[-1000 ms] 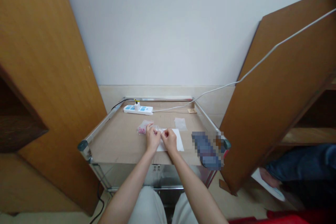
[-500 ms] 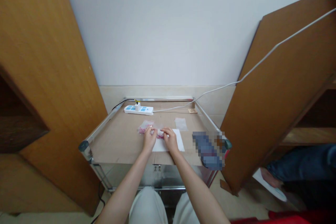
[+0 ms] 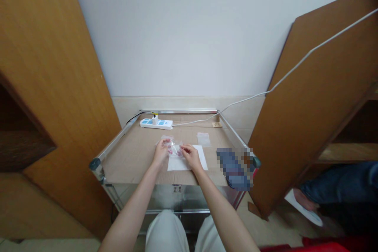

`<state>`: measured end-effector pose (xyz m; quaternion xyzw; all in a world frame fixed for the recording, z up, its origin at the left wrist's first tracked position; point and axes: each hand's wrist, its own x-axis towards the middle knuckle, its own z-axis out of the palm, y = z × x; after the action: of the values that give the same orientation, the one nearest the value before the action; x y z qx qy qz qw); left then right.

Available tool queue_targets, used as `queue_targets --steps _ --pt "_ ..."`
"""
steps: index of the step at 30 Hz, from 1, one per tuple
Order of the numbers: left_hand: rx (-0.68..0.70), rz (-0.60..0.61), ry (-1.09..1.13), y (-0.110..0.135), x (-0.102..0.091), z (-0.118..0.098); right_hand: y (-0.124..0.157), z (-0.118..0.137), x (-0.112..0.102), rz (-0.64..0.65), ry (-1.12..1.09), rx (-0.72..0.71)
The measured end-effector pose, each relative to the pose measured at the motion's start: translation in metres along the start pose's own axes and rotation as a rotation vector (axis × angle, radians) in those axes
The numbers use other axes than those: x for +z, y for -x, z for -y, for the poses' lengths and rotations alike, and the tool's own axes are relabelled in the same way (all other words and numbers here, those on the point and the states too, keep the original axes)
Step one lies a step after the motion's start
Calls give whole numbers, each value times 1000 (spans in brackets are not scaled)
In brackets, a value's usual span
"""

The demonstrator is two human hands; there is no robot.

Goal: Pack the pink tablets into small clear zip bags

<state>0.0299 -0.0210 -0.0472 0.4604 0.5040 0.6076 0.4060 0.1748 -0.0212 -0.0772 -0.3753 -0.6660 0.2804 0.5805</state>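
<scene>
Between my hands, a clear plastic bag [image 3: 176,149] is held above a white sheet of paper [image 3: 177,164], with light glinting off it. My left hand [image 3: 161,152] has its fingers curled at the bag's left side, where a little pink shows at the fingertips. On the right side, my right hand [image 3: 191,156] pinches the bag between thumb and fingers. Another plastic bag [image 3: 167,138] lies behind my left hand, mostly covered by it. The small pink pieces are too small to identify. A flat clear bag [image 3: 203,139] rests on the cardboard beyond my right hand.
A white power strip [image 3: 156,123] with a plug sits at the back left of the cardboard-covered cart top [image 3: 126,157]. Its white cable [image 3: 245,99] runs up right. A dark blurred-out item [image 3: 233,169] lies at the right edge. Wooden furniture flanks both sides; a person's foot [image 3: 305,200] shows at right.
My left hand has moved left and its fingers have spread wider, away from my right hand. The clear bag now stretches between them. My right hand has hardly moved.
</scene>
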Motion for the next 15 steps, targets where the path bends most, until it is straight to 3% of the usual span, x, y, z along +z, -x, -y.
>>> queue_targets --steps 4,8,12,15 --pt "-64 40 -6 -3 -3 -1 0 -3 2 -9 -11 17" --pt "-39 40 -71 -5 -8 1 -1 -2 3 -21 -27 51" --pt "175 83 -311 1 -17 -3 0 1 3 -28 -28 58" --pt "397 242 -602 13 -23 -15 0 2 3 -23 -23 55"
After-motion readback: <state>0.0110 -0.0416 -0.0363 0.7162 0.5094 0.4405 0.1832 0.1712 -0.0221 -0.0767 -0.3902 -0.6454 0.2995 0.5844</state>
